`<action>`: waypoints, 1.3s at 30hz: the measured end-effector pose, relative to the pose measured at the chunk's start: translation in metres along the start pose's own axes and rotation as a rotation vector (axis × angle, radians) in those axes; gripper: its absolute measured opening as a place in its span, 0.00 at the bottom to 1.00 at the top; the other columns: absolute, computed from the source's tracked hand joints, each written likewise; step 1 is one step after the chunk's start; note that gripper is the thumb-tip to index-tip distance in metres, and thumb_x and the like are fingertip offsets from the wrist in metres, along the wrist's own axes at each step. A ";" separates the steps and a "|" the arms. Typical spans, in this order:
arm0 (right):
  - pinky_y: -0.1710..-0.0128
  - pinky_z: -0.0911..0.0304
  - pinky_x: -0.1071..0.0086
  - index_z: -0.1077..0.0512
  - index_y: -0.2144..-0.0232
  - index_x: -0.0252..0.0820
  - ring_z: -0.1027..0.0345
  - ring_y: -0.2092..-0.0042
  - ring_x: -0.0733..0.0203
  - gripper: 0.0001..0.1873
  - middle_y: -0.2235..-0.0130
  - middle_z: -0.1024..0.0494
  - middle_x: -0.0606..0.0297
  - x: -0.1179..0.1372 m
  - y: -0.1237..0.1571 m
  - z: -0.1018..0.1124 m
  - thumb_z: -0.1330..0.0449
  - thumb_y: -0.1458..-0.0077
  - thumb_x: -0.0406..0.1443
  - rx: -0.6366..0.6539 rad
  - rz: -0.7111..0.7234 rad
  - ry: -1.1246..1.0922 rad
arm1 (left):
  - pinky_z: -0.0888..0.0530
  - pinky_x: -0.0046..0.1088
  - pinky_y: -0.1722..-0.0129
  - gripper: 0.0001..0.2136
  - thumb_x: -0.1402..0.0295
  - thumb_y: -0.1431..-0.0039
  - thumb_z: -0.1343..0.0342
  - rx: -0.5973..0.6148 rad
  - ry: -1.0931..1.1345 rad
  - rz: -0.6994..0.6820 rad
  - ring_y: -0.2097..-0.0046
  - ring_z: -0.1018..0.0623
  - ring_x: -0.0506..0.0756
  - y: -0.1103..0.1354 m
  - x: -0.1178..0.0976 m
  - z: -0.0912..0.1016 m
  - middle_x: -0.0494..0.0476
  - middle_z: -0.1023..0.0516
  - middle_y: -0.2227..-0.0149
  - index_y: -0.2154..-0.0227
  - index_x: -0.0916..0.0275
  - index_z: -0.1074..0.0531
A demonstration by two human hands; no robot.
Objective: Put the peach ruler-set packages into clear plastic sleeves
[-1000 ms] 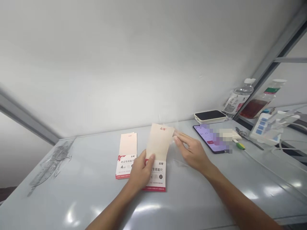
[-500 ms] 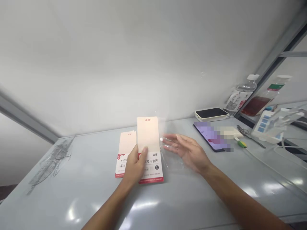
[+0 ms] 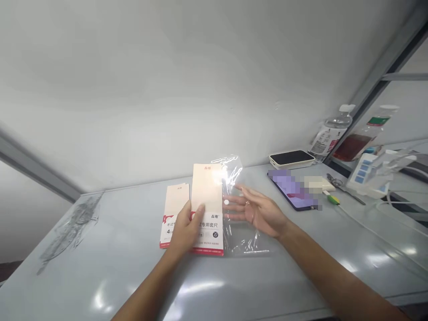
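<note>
My left hand is closed on a tall cream card with a white and red printed lower part, its thumb across the front. A second, shorter card of the same style lies partly under that hand at the left. Beside the tall card's right edge spreads a clear plastic sleeve with a small white dot. My right hand is open, its fingers stretched toward the card. The fingers show through the clear plastic; whether they are inside or behind it I cannot tell.
To the right lie a lit phone, a white-cased device with a black screen and a cable with a green-yellow plug. Bottles and a white plastic holder stand farther right. A dark drawing marks the table's left side.
The clear sleeve has opened out to the right of the card and catches more light. My right hand's fingers have spread farther apart. The left hand keeps its hold on the card.
</note>
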State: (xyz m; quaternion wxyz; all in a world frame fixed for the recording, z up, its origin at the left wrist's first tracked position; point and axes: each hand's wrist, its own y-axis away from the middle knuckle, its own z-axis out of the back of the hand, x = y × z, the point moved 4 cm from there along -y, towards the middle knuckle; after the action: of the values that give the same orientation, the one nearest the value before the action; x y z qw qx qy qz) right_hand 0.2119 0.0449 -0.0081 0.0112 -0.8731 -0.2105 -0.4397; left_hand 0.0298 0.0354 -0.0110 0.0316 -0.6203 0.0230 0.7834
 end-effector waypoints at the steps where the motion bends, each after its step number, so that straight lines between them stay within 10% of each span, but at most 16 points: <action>1: 0.53 0.40 0.49 0.42 0.48 0.46 0.31 0.55 0.53 0.20 0.54 0.27 0.56 -0.002 0.000 0.000 0.50 0.43 0.39 0.005 -0.019 -0.003 | 0.31 0.25 0.76 0.15 0.55 0.46 0.53 -0.029 -0.037 -0.005 0.74 0.28 0.51 0.000 0.000 0.001 0.51 0.29 0.76 0.66 0.62 0.33; 25: 0.56 0.39 0.52 0.41 0.49 0.46 0.29 0.59 0.54 0.21 0.59 0.25 0.57 -0.021 0.001 -0.017 0.52 0.44 0.46 0.133 -0.184 -0.037 | 0.44 0.22 0.83 0.15 0.58 0.44 0.54 -0.112 -0.357 -0.127 0.82 0.42 0.46 0.002 -0.008 0.009 0.43 0.44 0.83 0.79 0.59 0.49; 35: 0.66 0.36 0.68 0.32 0.55 0.45 0.30 0.63 0.60 0.19 0.62 0.24 0.61 -0.034 -0.001 -0.021 0.48 0.46 0.46 0.037 -0.067 0.102 | 0.35 0.29 0.54 0.15 0.58 0.41 0.60 -0.063 0.013 -0.118 0.53 0.31 0.53 0.012 -0.019 -0.008 0.54 0.28 0.61 0.59 0.57 0.33; 39: 0.67 0.37 0.69 0.29 0.59 0.43 0.30 0.64 0.60 0.19 0.64 0.24 0.62 -0.026 -0.001 -0.015 0.47 0.48 0.47 -0.025 0.026 0.344 | 0.31 0.28 0.66 0.15 0.55 0.43 0.56 0.025 0.128 0.053 0.66 0.26 0.53 0.003 -0.008 -0.002 0.54 0.27 0.73 0.67 0.60 0.30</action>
State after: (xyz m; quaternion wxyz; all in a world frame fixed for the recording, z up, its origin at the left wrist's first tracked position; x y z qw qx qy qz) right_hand 0.1867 0.0339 -0.0194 0.0418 -0.7876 -0.1889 -0.5850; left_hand 0.0338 0.0321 -0.0037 0.0171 -0.6680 0.0514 0.7422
